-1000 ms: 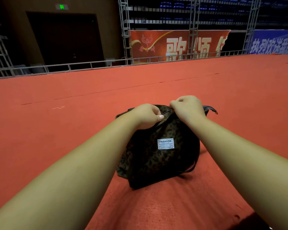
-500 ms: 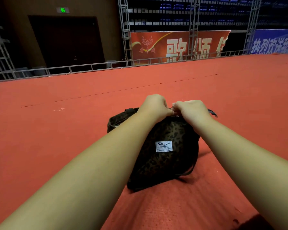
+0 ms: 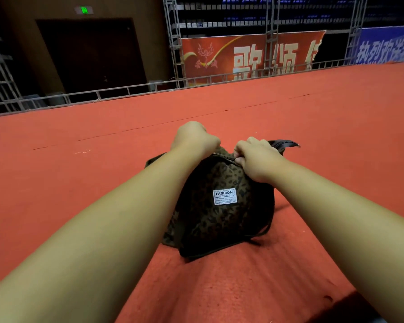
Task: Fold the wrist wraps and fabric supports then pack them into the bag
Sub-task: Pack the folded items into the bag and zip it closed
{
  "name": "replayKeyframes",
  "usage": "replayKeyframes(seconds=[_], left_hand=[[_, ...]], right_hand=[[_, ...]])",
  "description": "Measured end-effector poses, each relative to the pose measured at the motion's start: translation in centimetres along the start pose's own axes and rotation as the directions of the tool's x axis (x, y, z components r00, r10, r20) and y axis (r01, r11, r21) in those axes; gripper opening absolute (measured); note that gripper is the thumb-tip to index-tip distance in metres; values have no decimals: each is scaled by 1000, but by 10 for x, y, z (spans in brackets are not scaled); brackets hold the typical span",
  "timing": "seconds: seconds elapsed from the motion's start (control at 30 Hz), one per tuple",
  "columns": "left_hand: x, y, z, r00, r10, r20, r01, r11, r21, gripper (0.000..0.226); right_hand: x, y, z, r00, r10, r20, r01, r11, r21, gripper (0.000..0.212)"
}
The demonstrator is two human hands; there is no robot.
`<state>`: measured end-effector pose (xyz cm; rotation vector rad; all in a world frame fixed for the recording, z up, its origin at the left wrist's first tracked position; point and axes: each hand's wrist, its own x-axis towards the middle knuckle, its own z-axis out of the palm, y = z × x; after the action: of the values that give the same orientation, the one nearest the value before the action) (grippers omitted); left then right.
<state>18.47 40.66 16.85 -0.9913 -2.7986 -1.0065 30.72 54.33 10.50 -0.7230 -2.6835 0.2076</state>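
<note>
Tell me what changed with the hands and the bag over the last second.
The left hand slid left along the top of the bag, away from the right hand; they touched half a second ago. Both keep their grip on the top edge. The bag stays on the red carpet.

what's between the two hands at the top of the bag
In the head view, only the bunched leopard-print top edge of the bag runs between the left hand and the right hand; both grip it.
</note>
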Motion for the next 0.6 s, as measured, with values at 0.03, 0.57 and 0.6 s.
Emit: replayKeyframes(seconds=[0.03,0.57,0.6], left_hand=[[-2,-3,-7,1000,-8,-13,8,999,33,17],[-33,-70,-91,980,-37,-193,114,909,400,6],[-34,-72,-90,986,-20,-164,89,901,424,10]], right_hand=[[-1,-1,1,1000,13,-5,-13,1000,-8,4],[-9,-15,-8,990,135,-42,-141,958,-251,20],[-10,-15,-10,991,125,-45,-132,963,-235,20]])
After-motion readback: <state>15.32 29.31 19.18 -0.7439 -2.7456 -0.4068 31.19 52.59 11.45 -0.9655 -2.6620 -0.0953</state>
